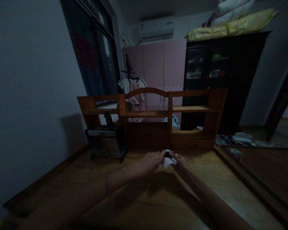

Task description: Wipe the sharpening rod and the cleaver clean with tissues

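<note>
Both of my hands meet low in the middle of the head view, above the wooden surface (144, 198). My left hand (153, 159) is closed, its fingers gripping the left side of a crumpled white tissue (167, 162). A small black object (167, 154), too dark to name, lies against the tissue between my hands. From the other side my right hand (180, 160) is closed, with its thumb pressed on the black object and the tissue under it. A thin bracelet (107, 184) circles my left wrist.
A wooden shelf unit (147, 113) rises along the far edge of the surface. At its left stands a dark wheeled case with a raised handle (105, 142). A wooden rail (244, 179) borders the right side, with papers and bags (241, 138) beyond it. The wall (33, 95) closes off the left.
</note>
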Motion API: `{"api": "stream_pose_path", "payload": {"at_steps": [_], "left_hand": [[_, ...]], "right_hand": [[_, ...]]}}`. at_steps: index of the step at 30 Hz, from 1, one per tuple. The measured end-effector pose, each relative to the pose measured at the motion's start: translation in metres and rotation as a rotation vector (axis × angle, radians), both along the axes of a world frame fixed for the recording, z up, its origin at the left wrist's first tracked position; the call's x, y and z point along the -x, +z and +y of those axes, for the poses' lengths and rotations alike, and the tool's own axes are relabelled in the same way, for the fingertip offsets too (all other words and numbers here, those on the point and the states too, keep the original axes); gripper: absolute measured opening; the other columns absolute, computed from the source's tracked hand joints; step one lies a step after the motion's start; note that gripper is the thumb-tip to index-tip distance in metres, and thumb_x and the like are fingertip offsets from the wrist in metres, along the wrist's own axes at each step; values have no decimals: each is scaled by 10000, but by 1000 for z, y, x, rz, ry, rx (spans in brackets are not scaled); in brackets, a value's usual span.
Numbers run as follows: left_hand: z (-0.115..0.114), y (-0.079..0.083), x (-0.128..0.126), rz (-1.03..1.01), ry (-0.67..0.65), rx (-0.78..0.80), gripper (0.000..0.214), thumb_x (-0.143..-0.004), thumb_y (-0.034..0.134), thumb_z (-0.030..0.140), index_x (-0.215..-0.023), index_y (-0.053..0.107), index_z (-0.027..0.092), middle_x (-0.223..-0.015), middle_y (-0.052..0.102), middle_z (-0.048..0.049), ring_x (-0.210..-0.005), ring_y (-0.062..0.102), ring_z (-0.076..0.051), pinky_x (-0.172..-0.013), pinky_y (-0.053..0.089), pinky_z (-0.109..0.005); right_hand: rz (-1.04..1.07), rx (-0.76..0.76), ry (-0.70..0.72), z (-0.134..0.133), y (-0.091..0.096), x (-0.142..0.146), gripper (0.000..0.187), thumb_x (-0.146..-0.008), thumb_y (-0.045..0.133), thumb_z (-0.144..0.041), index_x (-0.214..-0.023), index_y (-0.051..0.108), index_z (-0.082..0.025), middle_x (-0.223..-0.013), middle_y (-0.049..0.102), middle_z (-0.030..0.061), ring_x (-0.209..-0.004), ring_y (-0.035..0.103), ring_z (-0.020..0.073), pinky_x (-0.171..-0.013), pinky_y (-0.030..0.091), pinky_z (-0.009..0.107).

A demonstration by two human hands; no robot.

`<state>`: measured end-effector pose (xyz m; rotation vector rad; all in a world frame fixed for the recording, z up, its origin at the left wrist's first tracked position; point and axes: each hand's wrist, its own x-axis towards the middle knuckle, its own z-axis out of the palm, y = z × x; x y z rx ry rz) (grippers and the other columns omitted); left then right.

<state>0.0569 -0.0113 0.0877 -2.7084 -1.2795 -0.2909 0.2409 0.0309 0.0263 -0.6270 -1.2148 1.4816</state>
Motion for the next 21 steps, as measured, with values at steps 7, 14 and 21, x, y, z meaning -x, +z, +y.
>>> {"api": "stream_pose_path", "payload": {"at_steps": [7, 14, 21], "left_hand": [[-1, 54, 20, -311, 212, 91, 326, -962, 432, 432, -1187, 453, 196, -873, 694, -94, -825, 691, -266, -629, 447, -291], [0, 206, 110, -887, 397, -352, 399, -950, 392, 557, -959, 532, 184, -613, 555, 0, -504, 556, -143, -534, 423, -259], [-1, 345, 226, -1459, 308, -758, 218, -1006, 425, 344, -1087, 437, 143, -707, 487, 46, -614, 508, -63, -726, 471, -282]], "right_hand": [[73, 159, 51, 18, -1, -13, 366, -653, 839, -324, -967, 745, -159, -922, 740, 61, -760, 680, 156, -671, 544, 200], [17, 263, -12, 27, -22, -16, 285, -607, 849, -290, -858, 759, -192, -954, 739, 38, -879, 675, 189, -719, 550, 202], [-117, 270, 49, 8, -24, -5, 252, -640, 791, -353, -838, 754, -201, -889, 730, 93, -922, 670, 313, -811, 549, 396]]}}
